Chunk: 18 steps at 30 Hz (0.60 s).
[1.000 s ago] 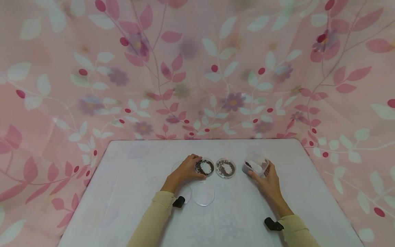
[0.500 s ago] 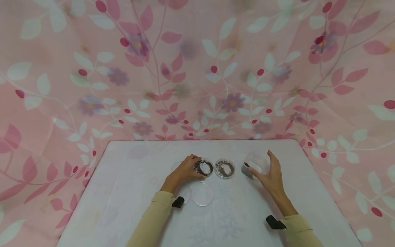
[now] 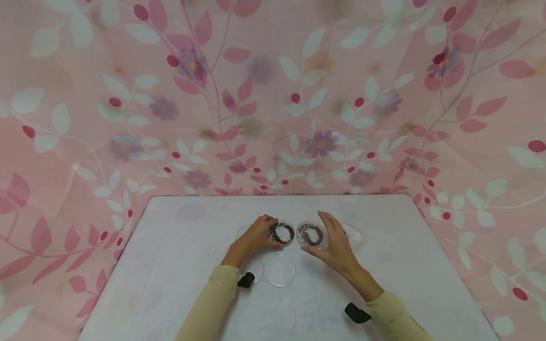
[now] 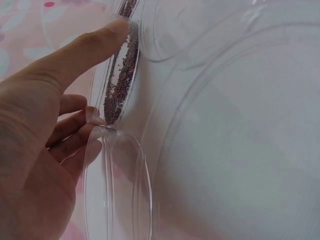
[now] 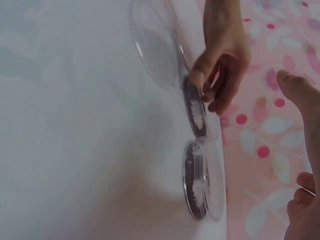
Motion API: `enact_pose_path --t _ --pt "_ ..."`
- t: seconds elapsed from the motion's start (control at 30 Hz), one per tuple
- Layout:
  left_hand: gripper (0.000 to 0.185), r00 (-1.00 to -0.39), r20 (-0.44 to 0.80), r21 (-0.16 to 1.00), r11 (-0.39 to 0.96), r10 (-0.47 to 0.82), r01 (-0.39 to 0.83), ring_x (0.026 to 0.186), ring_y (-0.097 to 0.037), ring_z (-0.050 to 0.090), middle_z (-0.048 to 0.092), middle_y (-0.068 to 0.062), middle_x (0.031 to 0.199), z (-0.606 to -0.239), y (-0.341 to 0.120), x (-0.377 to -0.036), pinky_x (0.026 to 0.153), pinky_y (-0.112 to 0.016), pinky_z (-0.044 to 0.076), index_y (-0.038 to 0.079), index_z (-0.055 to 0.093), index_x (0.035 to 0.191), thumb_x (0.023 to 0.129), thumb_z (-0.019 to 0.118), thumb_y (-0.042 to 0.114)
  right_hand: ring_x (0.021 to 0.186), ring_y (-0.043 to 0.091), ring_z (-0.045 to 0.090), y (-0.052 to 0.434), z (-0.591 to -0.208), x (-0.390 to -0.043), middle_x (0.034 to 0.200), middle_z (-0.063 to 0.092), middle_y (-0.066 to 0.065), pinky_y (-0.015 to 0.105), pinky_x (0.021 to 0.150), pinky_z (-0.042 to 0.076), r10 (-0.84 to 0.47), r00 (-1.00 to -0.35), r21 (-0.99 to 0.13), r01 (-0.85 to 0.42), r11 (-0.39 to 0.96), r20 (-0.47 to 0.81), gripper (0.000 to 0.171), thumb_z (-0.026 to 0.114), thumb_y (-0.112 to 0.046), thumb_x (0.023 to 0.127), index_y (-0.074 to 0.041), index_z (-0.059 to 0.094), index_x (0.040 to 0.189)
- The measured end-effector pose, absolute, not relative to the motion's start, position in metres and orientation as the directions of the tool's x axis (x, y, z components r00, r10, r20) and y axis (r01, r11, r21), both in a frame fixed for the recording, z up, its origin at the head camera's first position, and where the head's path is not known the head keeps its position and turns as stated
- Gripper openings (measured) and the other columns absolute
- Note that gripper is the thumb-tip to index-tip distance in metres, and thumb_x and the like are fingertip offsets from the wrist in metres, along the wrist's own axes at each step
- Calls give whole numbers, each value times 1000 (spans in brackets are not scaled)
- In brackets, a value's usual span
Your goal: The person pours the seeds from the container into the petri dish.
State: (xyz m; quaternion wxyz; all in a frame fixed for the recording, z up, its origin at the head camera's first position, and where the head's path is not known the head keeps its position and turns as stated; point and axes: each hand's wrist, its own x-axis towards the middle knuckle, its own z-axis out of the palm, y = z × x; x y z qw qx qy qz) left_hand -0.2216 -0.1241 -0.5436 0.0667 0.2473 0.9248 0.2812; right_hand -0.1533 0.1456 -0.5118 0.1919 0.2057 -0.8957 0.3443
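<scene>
left hand [image 3: 254, 235] gripping left dish [image 3: 282, 232] rim, right hand [image 3: 337, 242] beside right dish [image 3: 311, 233]

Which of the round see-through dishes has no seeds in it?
The empty dish nearest the person, lying in front of the other two. The dish held by the left hand and the one by the right hand both hold dark seeds.

Clear box [image 3: 352, 233] mostly hidden behind right hand [image 3: 334, 246]; contents prob. unreadable.

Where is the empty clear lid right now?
In the head view the empty clear lid lies flat on the white table, nearer the person than the two seed dishes and just right of the left wrist, touched by neither hand.
</scene>
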Motion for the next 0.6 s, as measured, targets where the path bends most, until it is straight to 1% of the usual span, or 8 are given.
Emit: enact_pose_path --t 0.07,0.17,0.27,0.33,0.4,0.5,0.6 --pt "90 -866 18 540 724 500 429 124 -27 51 54 -12 133 -544 -124 -223 107 -45 45 5 51 142 70 86 48 138 30 41 134 -515 -149 150 42 13 54 107 42 -298 -840 -534 -524 664 454 107 89 -46 67 -9 35 152" --pt "90 -861 27 526 725 508 445 123 -27 52 54 -12 133 -545 -125 -224 107 -44 45 4 51 141 71 85 49 136 29 44 119 -522 -143 148 43 13 49 106 45 -385 -826 -526 -560 640 412 104 86 -50 69 -7 37 150" --pt "91 -859 36 520 724 511 453 123 -27 52 54 -12 133 -546 -126 -225 107 -43 45 4 51 141 71 85 50 134 31 46 107 -530 -137 146 44 16 49 105 46 -455 -808 -515 -589 622 375 103 84 -51 70 -6 38 149" --pt "90 -862 32 523 726 507 447 124 -27 52 54 -11 134 -546 -127 -225 107 -44 45 4 50 142 71 84 49 134 30 47 101 -534 -133 145 45 15 49 105 46 -491 -799 -513 -600 614 347 102 83 -54 71 -7 38 149" --pt "90 -863 26 520 731 504 443 125 -28 51 53 -11 135 -545 -127 -225 107 -44 45 4 49 143 72 84 49 134 28 47 96 -538 -130 145 45 13 46 106 47 -517 -799 -513 -597 617 308 102 82 -56 71 -7 38 149" --pt "89 -866 16 514 739 500 436 126 -27 50 52 -11 136 -544 -129 -225 108 -44 44 5 48 144 74 83 47 135 21 46 91 -544 -125 147 44 5 42 107 47 -545 -802 -514 -583 629 244 103 79 -60 71 -11 36 151" --pt "89 -867 18 506 744 498 437 127 -27 50 52 -11 136 -543 -130 -226 109 -44 43 5 48 144 74 83 47 135 19 45 88 -547 -122 147 43 2 42 106 47 -565 -799 -512 -580 634 205 102 79 -60 72 -13 36 152"
